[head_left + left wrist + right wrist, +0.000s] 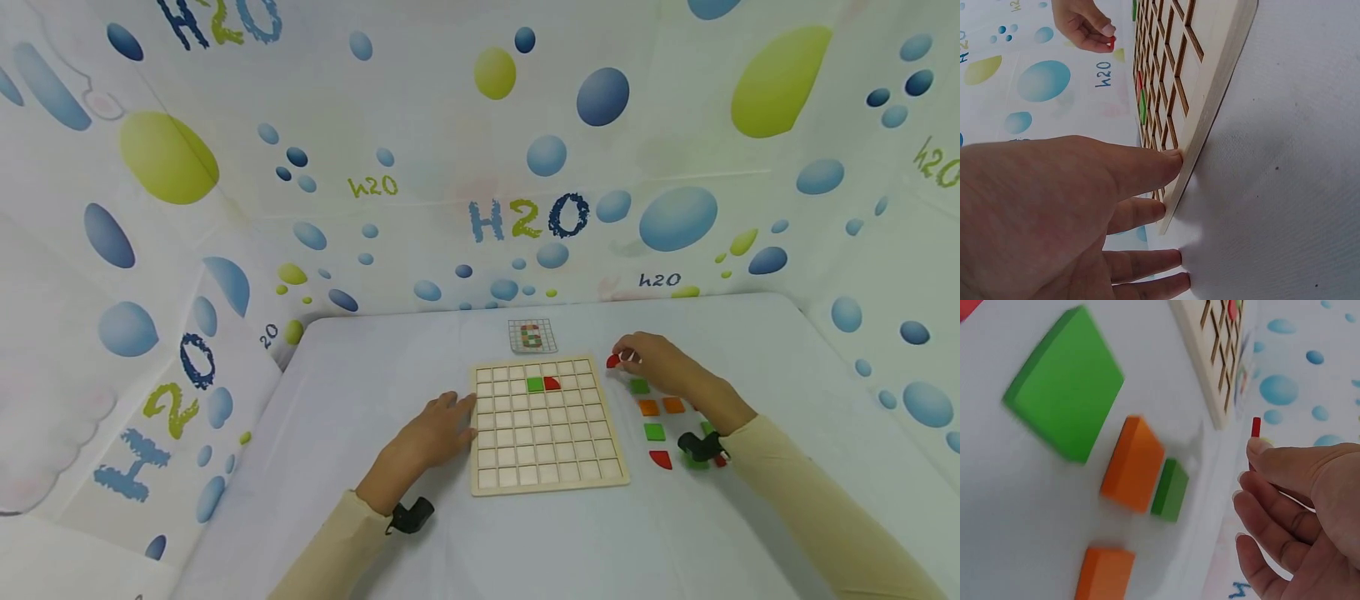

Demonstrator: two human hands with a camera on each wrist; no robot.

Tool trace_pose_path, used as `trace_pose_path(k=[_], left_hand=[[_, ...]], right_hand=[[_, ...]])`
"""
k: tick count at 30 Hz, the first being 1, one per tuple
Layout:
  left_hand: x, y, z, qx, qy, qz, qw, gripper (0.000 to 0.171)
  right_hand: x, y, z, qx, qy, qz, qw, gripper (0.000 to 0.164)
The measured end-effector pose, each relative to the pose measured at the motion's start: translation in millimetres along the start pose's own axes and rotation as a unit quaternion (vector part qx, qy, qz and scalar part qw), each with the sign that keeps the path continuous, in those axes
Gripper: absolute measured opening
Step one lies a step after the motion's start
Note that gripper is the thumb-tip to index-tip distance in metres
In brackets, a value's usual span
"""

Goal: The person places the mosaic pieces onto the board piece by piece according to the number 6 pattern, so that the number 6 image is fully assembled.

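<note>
A wooden grid board (pixel 546 435) lies flat on the white table, with a green square tile (pixel 535 384) and a red quarter-circle tile (pixel 552 383) side by side in its second row from the back. My left hand (pixel 438 429) touches the board's left edge; in the left wrist view its thumb (pixel 1147 167) and a finger rest on the rim, fingers straight. Beyond the board's back right corner my right hand (pixel 656 363) pinches a red tile (pixel 613 361) between thumb and finger, raised off the table in the right wrist view. Part of that tile is hidden by the fingers.
Right of the board lie several loose tiles, among them an orange square (pixel 648 407), a green square (pixel 655 432) and a red quarter circle (pixel 660 459). The right forearm covers some. Behind the board is a small pattern card (pixel 532 336) with a grid.
</note>
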State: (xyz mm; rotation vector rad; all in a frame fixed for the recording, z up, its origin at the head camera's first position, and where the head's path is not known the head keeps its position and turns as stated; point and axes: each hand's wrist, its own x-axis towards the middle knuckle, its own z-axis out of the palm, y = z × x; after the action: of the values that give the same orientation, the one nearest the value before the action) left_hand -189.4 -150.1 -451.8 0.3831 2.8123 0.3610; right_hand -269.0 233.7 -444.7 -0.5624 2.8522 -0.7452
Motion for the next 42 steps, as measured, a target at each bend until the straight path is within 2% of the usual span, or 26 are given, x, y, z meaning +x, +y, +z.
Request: trace_pose_path(k=[8, 15, 26, 37, 42], left_hand=[[-1.3, -0.8, -0.8, -0.001, 0.001, 0.002, 1.0000, 0.060], [-2.5, -0.9, -1.8, -0.005, 0.001, 0.000, 1.0000, 0.060], [-1.0, -1.9, 0.0, -0.005, -0.002, -0.001, 1.0000, 0.060], [-3.1, -0.4, -1.5, -0.006, -0.003, -0.003, 1.0000, 0.060], [-2.9, -0.4, -1.5, -0.012, -0.002, -0.001, 0.9999, 0.060]], right_hand=[[9.5, -24.4, 6.2, -0.009, 0.005, -0.039, 0.999, 0.025], [19.6, -43.7, 13.1, -0.005, -0.002, -0.049, 0.999, 0.023], [33.5, -69.9, 27.5, -0.007, -0.011, -0.086, 0.996, 0.024], [44.7, -87.2, 48.1, -0.028, -0.043, -0.109, 0.993, 0.024], [49.1, -92.6, 53.5, -0.042, -0.043, -0.106, 0.993, 0.027]])
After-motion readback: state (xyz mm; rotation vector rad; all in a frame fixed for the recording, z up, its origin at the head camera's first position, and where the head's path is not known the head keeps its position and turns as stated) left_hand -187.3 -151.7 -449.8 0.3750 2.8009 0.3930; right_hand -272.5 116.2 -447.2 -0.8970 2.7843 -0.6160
